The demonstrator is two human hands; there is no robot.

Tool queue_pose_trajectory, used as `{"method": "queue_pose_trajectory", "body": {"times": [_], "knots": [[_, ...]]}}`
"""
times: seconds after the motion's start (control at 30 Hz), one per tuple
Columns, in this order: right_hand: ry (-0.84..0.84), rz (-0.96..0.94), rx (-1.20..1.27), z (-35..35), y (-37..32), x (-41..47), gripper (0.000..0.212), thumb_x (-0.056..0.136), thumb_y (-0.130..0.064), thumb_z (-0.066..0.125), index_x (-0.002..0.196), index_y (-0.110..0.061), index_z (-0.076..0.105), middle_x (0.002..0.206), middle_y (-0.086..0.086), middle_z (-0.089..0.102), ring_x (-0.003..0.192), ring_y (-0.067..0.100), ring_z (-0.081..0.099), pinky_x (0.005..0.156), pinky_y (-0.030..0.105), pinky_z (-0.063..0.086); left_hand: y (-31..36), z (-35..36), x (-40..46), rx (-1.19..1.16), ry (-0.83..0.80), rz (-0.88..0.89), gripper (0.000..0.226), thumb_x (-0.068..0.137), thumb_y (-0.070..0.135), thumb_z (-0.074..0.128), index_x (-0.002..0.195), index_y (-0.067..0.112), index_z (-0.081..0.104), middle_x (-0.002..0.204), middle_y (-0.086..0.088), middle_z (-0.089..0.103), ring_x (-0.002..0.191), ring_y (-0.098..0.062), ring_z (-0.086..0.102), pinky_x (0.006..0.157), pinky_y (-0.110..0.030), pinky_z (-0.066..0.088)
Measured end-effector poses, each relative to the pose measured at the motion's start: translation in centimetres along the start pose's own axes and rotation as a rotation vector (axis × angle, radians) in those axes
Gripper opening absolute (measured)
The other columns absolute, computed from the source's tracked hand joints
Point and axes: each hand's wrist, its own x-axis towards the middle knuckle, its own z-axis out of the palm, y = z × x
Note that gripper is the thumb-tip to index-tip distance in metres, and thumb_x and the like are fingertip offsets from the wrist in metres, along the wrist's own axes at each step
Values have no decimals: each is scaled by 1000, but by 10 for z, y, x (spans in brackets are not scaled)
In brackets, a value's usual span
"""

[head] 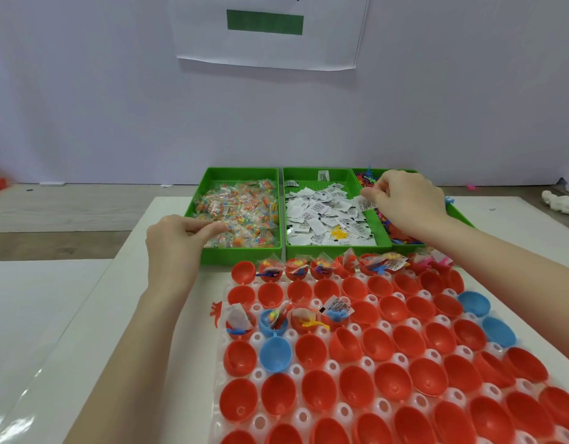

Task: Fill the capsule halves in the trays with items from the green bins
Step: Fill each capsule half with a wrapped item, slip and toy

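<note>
Left hand [174, 238] pinching a clear candy packet [227, 226] in the left green bin [212, 256]; right hand [405, 200] gripping a white paper slip [365, 203] over the middle bin [334, 251]. Just below, red capsule halves [312, 350] seated in the white tray [257, 373], mostly unfilled.

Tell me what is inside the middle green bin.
The middle bin holds a heap of white printed paper slips and one yellow toy near its front. What lies beneath the heap is hidden.

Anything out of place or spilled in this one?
Yes. A yellow toy figure lies among the paper slips in the middle bin, and an orange figure sits on the table beside the tray's left edge, outside any capsule.
</note>
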Motion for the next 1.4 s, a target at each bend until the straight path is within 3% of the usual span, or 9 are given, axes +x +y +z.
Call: {"method": "queue_pose_trajectory", "body": {"times": [0.23, 0.37, 0.5, 0.63, 0.8, 0.93, 1.13, 1.27, 1.4], "knots": [[-111, 124, 544, -20, -14, -15, 43, 90, -37, 56, 83, 4, 63, 59, -1, 54, 57, 7, 50, 62, 27, 36, 32, -6, -1, -364, -30, -111, 11, 87, 16, 63, 94, 12, 70, 78, -8, 69, 63, -9, 68, 73, -23, 55], [-272, 204, 881, -43, -32, -39, 35, 89, -38, 57, 64, -14, 50, 36, -12, 37, 33, 4, 31, 42, 10, 30, 72, -4, -18, -666, -293, -149, 8, 84, 5, 63, 91, 7, 67, 78, -6, 71, 70, -10, 70, 65, -13, 53], [-330, 104, 978, -65, -43, -64, 34, 86, -39, 59, 60, -17, 51, 35, -14, 30, 32, 3, 24, 35, 6, 27, 105, -7, -44, -733, -588, -153, 23, 69, 18, 67, 90, 7, 69, 78, -4, 74, 76, -14, 71, 65, -14, 53], [-192, -85, 827, -73, -50, -86, 26, 85, -33, 61, 71, -12, 63, 32, -13, 33, 31, 1, 34, 39, 6, 28, 124, -10, -67, -777, -776, -265, 10, 83, 6, 60, 87, 5, 69, 81, -10, 74, 76, -15, 71, 62, -15, 55], [-33, -162, 563, -76, -48, -103, 25, 81, -42, 60, 65, -23, 57, 38, -11, 39, 40, 4, 39, 46, 15, 28, 134, -17, -83, -795, -737, -290, 14, 87, 17, 59, 88, 10, 71, 86, -12, 73, 80, -13, 71, 68, -16, 55], [-217, -58, 801, -85, -49, -110, 42, 82, -54, 45, 67, -19, 64, 45, -8, 29, 34, 4, 30, 40, 12, 26, 133, -19, -95, -771, -640, -249, 23, 85, -2, 59, 78, 16, 71, 74, -5, 72, 69, -8, 69, 62, -12, 53], [-559, 235, 1145, -104, -42, -116, 43, 94, -8, 38, 65, -16, 68, 52, -3, 44, 40, 3, 38, 36, 10, 29, 133, -22, -107, -760, -590, -290, 27, 85, -1, 60, 103, 19, 61, 73, -1, 73, 67, -11, 71, 61, -13, 54], [-406, 98, 1047, -103, -34, -127, 41, 93, -1, 36, 78, -22, 68, 53, 1, 31, 48, 13, 27, 46, 23, 29, 135, -23, -114, -741, -581, -194, 18, 86, 0, 59, 95, 16, 58, 61, -2, 69, 64, -11, 70, 62, -15, 55], [-268, 48, 1134, -108, -29, -136, 30, 89, -6, 51, 73, -20, 72, 52, -6, 49, 49, 4, 45, 50, 11, 40, 138, -21, -120, -760, -603, -141, 18, 86, -4, 58, 77, 9, 67, 66, -2, 68, 61, -9, 69, 60, -13, 53]]}}
